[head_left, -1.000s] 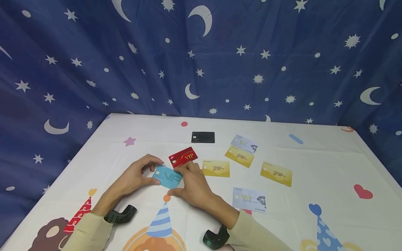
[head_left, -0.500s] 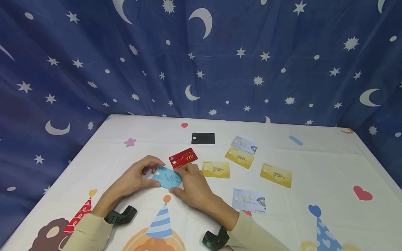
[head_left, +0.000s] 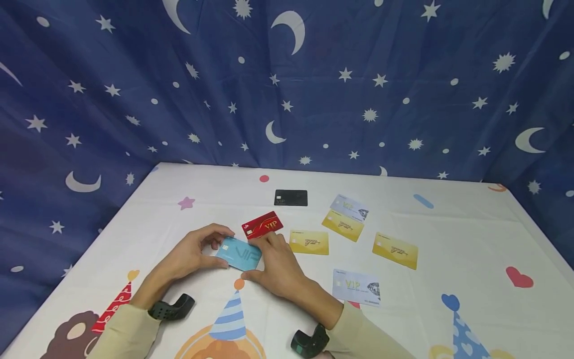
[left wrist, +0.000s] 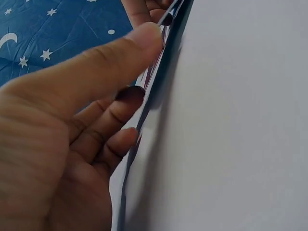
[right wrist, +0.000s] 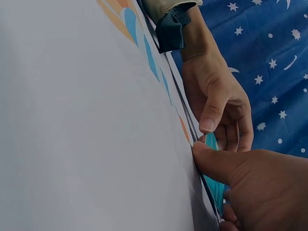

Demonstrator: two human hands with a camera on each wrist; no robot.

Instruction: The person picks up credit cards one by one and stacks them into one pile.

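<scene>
A light blue VIP card (head_left: 239, 253) is held between both hands at the left of the table. My left hand (head_left: 190, 255) pinches its left end, thumb at the near edge and fingers at the far edge. At the other end, my right hand (head_left: 278, 264) grips the card the same way, covering its right corners. Just beyond lies a red VIP card (head_left: 261, 224), its lower edge close behind the right fingers. In the right wrist view, a turquoise strip of the blue card (right wrist: 215, 192) shows past the right thumb.
A black card (head_left: 290, 198) lies farther back. To the right are gold cards, one (head_left: 309, 242) near the right hand and another (head_left: 394, 250) farther out. A gold card (head_left: 343, 225) overlaps a silver card (head_left: 350, 206); another silver card (head_left: 356, 287) lies nearer. A starry curtain (head_left: 323, 89) hangs behind.
Both hands stay almost in place with the blue card between them; its tilt shifts only slightly. The other cards have not moved on the table.
</scene>
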